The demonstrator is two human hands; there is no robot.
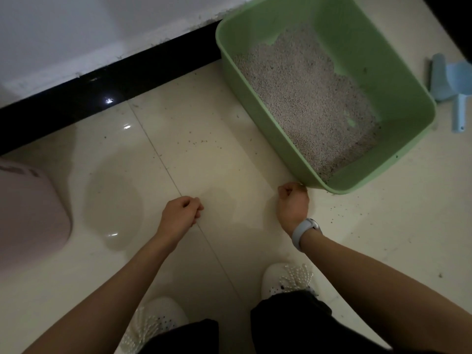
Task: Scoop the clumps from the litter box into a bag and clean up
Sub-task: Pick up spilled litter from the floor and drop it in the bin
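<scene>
While both hands hang curled over the floor, the left hand (181, 213) holding nothing visible, the right hand (292, 200) has its grip closed just beside the near corner of the green litter box (398, 80). Loaded with litter (306, 98), it looks heavy yet stiff; grip the rim. The light blue scoop (452, 85) lies well beyond, past the box.

text: none you can read | litter box (398, 72): no label | scoop (457, 98): no marking | pink bin (30, 213): embossed marks, too blurred
</scene>
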